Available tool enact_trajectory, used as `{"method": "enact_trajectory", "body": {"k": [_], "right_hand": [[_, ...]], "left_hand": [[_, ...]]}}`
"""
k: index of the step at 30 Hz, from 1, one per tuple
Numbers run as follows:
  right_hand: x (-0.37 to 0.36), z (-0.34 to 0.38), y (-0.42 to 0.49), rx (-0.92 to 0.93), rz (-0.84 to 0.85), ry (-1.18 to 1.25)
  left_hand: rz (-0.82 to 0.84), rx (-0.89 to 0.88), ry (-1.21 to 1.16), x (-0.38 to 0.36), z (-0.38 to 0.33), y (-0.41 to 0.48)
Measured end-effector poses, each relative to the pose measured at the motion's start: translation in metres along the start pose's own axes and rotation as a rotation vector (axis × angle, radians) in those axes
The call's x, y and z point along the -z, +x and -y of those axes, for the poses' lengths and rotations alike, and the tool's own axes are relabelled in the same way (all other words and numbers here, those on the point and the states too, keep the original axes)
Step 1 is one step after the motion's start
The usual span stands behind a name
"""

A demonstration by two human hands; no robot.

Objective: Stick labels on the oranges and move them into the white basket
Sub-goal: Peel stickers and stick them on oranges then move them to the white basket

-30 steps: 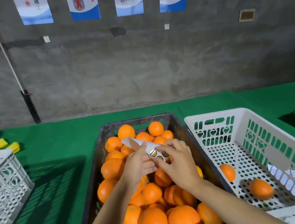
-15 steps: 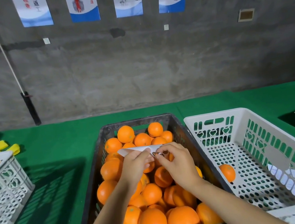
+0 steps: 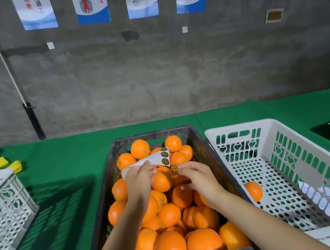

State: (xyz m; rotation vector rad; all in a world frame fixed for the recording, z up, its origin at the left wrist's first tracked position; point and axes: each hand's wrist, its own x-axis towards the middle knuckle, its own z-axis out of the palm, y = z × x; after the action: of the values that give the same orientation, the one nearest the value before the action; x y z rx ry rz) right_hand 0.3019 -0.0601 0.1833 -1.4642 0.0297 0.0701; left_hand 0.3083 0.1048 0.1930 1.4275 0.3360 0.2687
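Pinching round green-gold label (image 3: 174, 168) | right hand (image 3: 200, 179) | white backing sheet (image 3: 144, 163)

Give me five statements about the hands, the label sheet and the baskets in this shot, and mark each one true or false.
1. The left hand holds the white label sheet above the oranges in the dark crate. True.
2. The right hand pinches a round label peeled off the sheet. True.
3. The white basket on the right is filled to the rim with oranges. False: only one orange shows in it.
4. The right hand grips an orange over the white basket. False: it is over the dark crate and holds only the label.
5. The dark crate stands to the right of the white basket. False: it stands to its left.
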Motion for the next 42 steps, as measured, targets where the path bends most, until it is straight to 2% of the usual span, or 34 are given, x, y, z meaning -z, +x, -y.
{"method": "enact_trajectory", "body": {"k": [5,7,11,15,19,26,33,37,42], "right_hand": [[-0.004,-0.001,0.001,-0.198,0.177,0.113],[-0.006,-0.003,0.003,-0.252,0.221,0.033],[-0.014,-0.008,0.016,-0.129,0.232,-0.358],[-0.029,-0.013,0.037,0.002,0.165,-0.516],[-0.036,-0.027,0.048,0.132,0.074,-0.793],[-0.034,-0.041,0.052,0.221,0.031,-0.656],[-0.028,-0.047,0.051,0.356,-0.006,-0.800],[-0.026,-0.042,0.055,0.238,-0.014,-0.648],[-0.030,-0.041,0.061,0.140,0.033,-0.632]], "left_hand": [[-0.076,-0.057,0.000,0.001,0.000,-0.001],[-0.093,-0.084,-0.033,0.002,-0.001,0.000],[-0.081,-0.117,-0.023,0.002,-0.003,0.000],[-0.090,-0.125,-0.017,0.000,-0.002,0.004],[-0.074,-0.131,-0.012,-0.001,0.000,0.004],[-0.061,-0.231,0.117,0.000,0.003,0.006],[-0.032,-0.273,0.222,-0.004,0.004,0.000],[-0.008,-0.280,0.240,-0.004,0.007,-0.001],[-0.032,-0.282,0.240,-0.003,0.010,0.002]]}}
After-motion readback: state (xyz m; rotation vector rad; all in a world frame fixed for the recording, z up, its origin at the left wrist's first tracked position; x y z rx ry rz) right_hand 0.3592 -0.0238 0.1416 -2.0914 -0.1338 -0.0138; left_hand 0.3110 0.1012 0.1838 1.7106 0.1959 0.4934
